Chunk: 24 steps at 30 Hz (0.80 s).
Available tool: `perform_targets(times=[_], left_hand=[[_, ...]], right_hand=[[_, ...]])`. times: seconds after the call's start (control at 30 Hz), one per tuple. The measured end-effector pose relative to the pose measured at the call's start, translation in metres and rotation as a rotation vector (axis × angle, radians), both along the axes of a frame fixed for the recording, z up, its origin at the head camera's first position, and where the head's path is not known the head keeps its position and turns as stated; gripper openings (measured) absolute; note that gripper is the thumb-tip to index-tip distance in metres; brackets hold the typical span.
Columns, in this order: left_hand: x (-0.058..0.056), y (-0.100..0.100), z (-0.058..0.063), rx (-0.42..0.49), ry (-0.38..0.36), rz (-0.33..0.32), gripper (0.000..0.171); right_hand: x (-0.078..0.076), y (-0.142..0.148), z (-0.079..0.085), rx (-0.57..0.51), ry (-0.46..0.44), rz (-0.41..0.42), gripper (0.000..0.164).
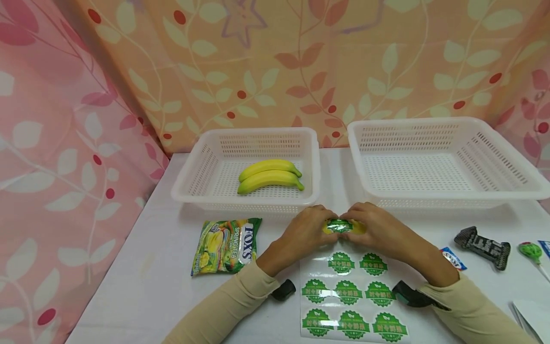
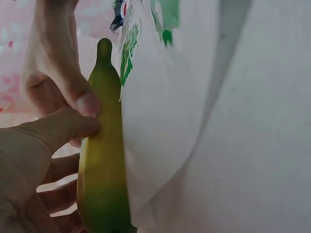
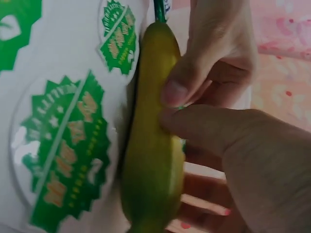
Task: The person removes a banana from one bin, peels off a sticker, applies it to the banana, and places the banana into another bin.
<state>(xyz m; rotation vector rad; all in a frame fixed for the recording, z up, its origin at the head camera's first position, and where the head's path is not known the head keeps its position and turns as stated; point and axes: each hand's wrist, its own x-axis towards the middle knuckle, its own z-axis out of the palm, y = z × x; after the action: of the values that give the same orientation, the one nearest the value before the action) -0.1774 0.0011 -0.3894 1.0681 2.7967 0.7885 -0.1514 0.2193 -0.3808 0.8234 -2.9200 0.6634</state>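
Note:
A yellow banana (image 1: 359,228) with greenish ends is held between both hands, just above the top of a sticker sheet (image 1: 311,270). A green label sticker (image 1: 339,225) lies on its far side, facing away from the wrists. My left hand (image 1: 306,228) grips one end and my right hand (image 1: 378,229) the other. In the left wrist view, both thumbs press the near side of the banana (image 2: 104,165), tips close together. The right wrist view shows the fingers behind the banana (image 3: 153,145). Several green round stickers remain on the sheet.
Two bananas (image 1: 270,180) lie in the left white basket (image 1: 182,193); another white basket (image 1: 447,195) stands at the right. A Fox's candy bag (image 1: 225,246) is left of the hands. Rightward lie a dark patterned packet (image 1: 483,248), a small blue-and-white packet (image 1: 453,258) and a green lollipop (image 1: 530,251).

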Motion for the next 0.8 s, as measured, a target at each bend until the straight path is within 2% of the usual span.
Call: perform_targets(times=[0.13, 0.3, 0.4, 0.5, 0.63, 0.8], left_hand=[[0.001, -0.001, 0.001, 0.019, -0.045, -0.007, 0.039], [0.004, -0.003, 0.004, 0.089, -0.133, -0.020, 0.052], [0.007, -0.003, 0.008, 0.129, -0.165, -0.024, 0.054], [0.010, -0.002, 0.011, 0.170, -0.192, -0.037, 0.051], [0.013, -0.002, 0.012, 0.198, -0.165, -0.077, 0.049], [0.015, 0.002, 0.013, 0.222, -0.009, -0.151, 0.046]], right_hand=[[0.003, 0.003, 0.012, 0.048, -0.090, -0.010, 0.041], [0.012, 0.016, 0.036, 0.102, -0.174, -0.051, 0.037], [0.016, 0.033, 0.053, 0.115, -0.269, -0.093, 0.042], [0.019, 0.058, 0.068, 0.131, -0.323, -0.153, 0.049], [0.023, 0.092, 0.084, 0.163, -0.297, -0.250, 0.055], [0.028, 0.122, 0.096, 0.154, -0.261, -0.338, 0.062]])
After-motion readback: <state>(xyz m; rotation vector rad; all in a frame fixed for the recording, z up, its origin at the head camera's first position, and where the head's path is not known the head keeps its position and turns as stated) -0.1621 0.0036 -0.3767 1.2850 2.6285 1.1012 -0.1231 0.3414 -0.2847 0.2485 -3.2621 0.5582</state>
